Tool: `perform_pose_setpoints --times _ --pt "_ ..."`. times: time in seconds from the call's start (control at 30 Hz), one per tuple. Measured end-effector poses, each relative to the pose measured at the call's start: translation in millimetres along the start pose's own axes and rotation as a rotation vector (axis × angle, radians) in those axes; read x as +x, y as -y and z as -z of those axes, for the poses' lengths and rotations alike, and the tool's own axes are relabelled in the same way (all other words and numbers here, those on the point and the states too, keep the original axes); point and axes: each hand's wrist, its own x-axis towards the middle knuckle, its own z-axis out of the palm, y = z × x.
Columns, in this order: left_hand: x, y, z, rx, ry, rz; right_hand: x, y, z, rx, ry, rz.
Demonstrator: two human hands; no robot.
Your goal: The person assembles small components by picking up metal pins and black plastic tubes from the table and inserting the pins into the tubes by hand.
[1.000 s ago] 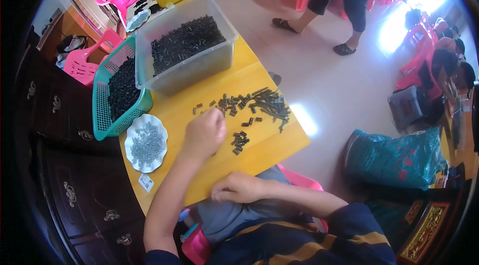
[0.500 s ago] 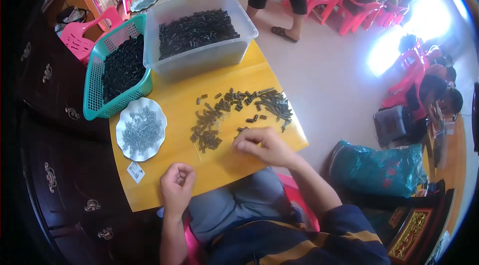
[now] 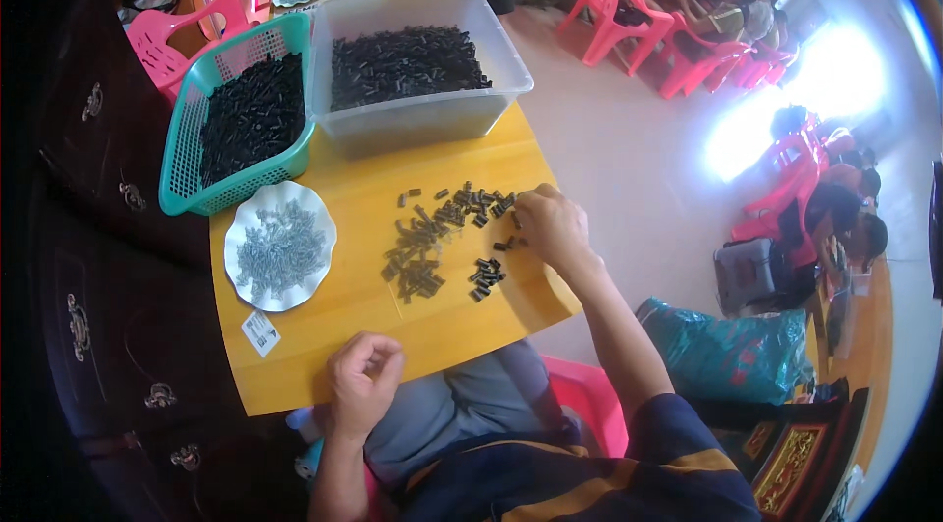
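Over the right part of the yellow table (image 3: pixel 471 326), my right hand (image 3: pixel 556 229) is curled down onto a group of longer dark pieces, mostly hidden under it. Its fingertips are hidden too. Short black tube-like pieces (image 3: pixel 486 278) lie in a small cluster just nearer me, and more loose dark pieces (image 3: pixel 417 245) spread to the left. My left hand (image 3: pixel 365 380) is at the table's front edge with fingers curled in and thumb against them; what they hold, if anything, does not show. A white scalloped plate (image 3: pixel 234 262) of small clear pieces sits at the left.
A green basket (image 3: pixel 187 159) and a clear plastic tub (image 3: pixel 422 119), both full of black pieces, stand at the table's back. A white label (image 3: pixel 261 333) lies by the plate. Pink chairs (image 3: pixel 609 6), seated people and a teal sack (image 3: pixel 722 350) are to the right.
My right hand has moved away from me and rightward, onto the longer dark pieces. The small cluster beside its former place now shows. A standing person's legs have shifted left, behind the tub.
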Motion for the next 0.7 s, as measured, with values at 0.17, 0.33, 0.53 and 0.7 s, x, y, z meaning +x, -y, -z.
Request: perform_pose_setpoints --times 0.17,0.33,0.53,0.7 --pt "1.6 -9.4 1.1 0.037 0.003 -0.036 3.9 0.8 -1.9 -0.047 0.051 -0.037" --pt "2.8 -11.1 2.2 0.060 0.005 -0.106 4.5 3.6 -5.0 -0.021 0.036 0.009" --pt "1.8 -13.5 2.6 0.042 0.011 -0.089 19.3 -4.3 1.6 0.038 -0.074 0.025" --pt "0.4 -11.3 1.7 0.047 0.014 -0.105 32.8 -6.6 -1.3 -0.031 -0.020 0.027"
